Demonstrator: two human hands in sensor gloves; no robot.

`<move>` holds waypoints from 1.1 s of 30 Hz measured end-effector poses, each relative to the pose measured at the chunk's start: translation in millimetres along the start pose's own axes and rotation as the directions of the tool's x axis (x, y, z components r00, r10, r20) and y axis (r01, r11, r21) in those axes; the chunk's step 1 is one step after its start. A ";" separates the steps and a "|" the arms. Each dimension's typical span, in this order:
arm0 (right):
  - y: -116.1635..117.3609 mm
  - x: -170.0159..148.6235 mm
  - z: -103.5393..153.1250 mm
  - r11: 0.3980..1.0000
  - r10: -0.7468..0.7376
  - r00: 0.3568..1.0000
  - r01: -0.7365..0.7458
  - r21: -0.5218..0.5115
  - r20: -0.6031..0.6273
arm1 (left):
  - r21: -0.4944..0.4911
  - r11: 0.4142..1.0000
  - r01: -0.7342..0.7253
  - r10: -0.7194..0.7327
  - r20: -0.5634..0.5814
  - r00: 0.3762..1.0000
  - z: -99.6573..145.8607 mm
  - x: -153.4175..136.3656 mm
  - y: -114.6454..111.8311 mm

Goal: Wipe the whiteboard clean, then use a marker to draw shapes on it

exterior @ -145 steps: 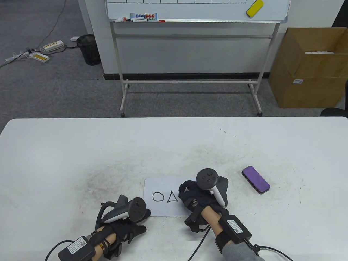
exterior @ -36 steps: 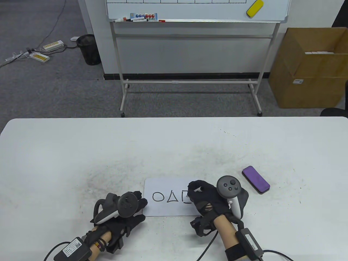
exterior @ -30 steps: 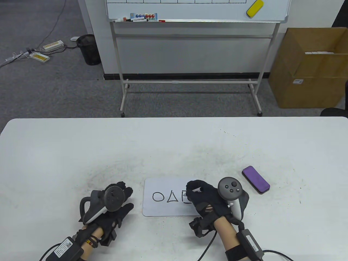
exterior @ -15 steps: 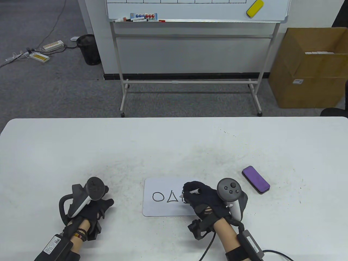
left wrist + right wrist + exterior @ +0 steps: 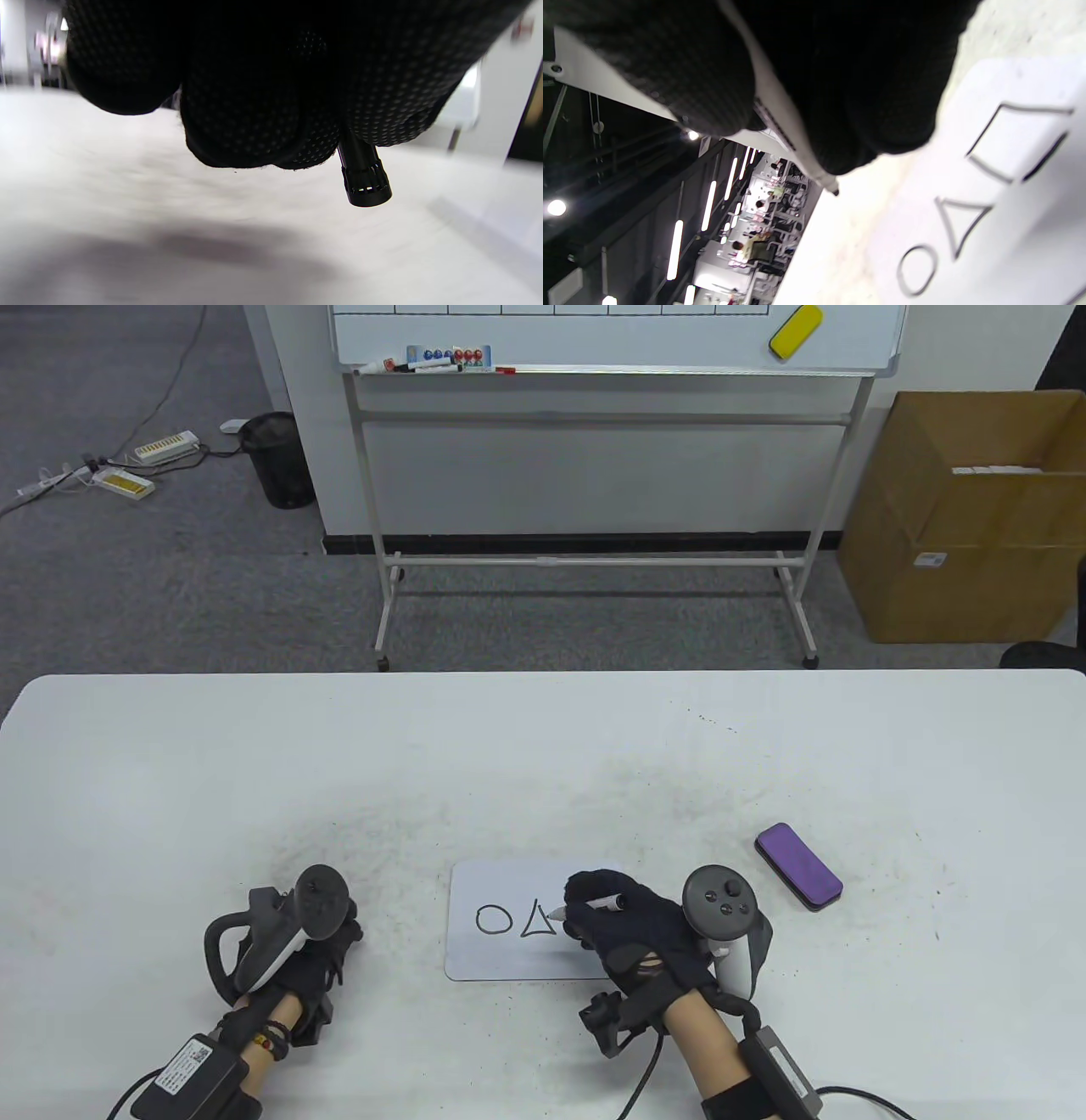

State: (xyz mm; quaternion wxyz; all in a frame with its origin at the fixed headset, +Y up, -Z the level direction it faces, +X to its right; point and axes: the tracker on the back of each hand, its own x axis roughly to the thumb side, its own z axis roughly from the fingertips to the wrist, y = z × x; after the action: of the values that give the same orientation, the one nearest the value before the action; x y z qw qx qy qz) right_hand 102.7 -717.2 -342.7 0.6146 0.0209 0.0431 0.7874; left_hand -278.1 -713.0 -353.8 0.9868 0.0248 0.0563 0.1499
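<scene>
Right hand (image 5: 632,929) curled around a white marker (image 5: 585,906), pinching its barrel, tip pointing left over the right part of the small whiteboard (image 5: 492,959); whether the tip touches the surface can't be told. Right wrist view shows the marker (image 5: 793,148) running between the gloved fingers (image 5: 670,72), black tip bare, and the whiteboard (image 5: 1009,254) with circle (image 5: 918,271), triangle (image 5: 961,224) and a square (image 5: 1018,144). In the table view the circle (image 5: 493,920) and triangle (image 5: 538,920) show left of the hand; the square is hidden under it. Left hand (image 5: 310,954) rests on the table (image 5: 543,755) well left of the whiteboard, not touching it. Left wrist view: fingers (image 5: 254,97) curled down, gripping a black marker cap (image 5: 362,178) that pokes out below them. Purple eraser (image 5: 798,866) lies on the table to the right of the right hand, apart from it. Beyond the table stands a large whiteboard on a stand (image 5: 611,339) with a yellow eraser (image 5: 795,331) stuck on it, a cardboard box (image 5: 967,517) at right, a black bin (image 5: 278,458) at left.
</scene>
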 end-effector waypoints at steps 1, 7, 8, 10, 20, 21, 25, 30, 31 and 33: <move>3.2 1.4 1.7 0.999 -0.046 0.999 0.046 0.011 0.001 | -0.021 0.990 -0.138 0.138 0.002 0.990 3.6 3.9 1.7; 26.0 6.3 10.0 0.963 -0.248 0.969 0.247 0.104 -0.004 | -0.180 0.740 -0.649 0.663 0.030 0.748 21.0 21.4 -0.7; 29.2 6.4 10.9 0.954 -0.275 0.961 0.274 0.121 -0.008 | -0.211 0.679 -0.703 0.723 0.027 0.690 23.1 22.9 -3.0; 34.8 6.3 12.7 0.931 -0.336 0.942 0.336 0.143 -0.022 | -0.228 0.613 -0.756 0.774 -0.017 0.633 27.1 24.2 -6.1; 42.9 3.4 11.7 0.899 -0.393 0.918 0.394 0.190 -0.045 | -0.288 0.507 -0.813 0.830 -0.090 0.550 33.7 30.7 -16.2; 43.1 2.9 11.0 0.896 -0.395 0.917 0.397 0.199 -0.049 | -0.285 0.510 -0.812 0.829 -0.092 0.552 33.8 30.7 -15.9; 45.2 3.2 11.3 0.894 -0.399 0.916 0.398 0.205 -0.043 | -0.249 0.536 -0.807 0.819 -0.079 0.568 35.7 30.2 -12.1; 44.6 4.8 12.3 0.897 -0.397 0.917 0.394 0.199 -0.029 | -0.253 0.544 -0.800 0.812 -0.079 0.578 36.7 31.3 -11.6; 44.8 4.4 12.2 0.898 -0.393 0.919 0.391 0.203 -0.029 | -0.257 0.549 -0.796 0.808 -0.081 0.583 37.1 31.3 -11.8; 46.9 3.8 12.3 0.904 -0.372 0.928 0.370 0.217 -0.032 | -0.252 0.545 -0.800 0.810 -0.087 0.580 37.3 31.9 -13.2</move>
State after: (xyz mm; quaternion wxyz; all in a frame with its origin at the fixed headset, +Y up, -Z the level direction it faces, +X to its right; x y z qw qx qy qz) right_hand 57.5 -724.4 -326.2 0.7471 0.0840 0.1296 0.6466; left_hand -239.6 -717.3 -320.9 0.8029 -0.0810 -0.0013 0.5906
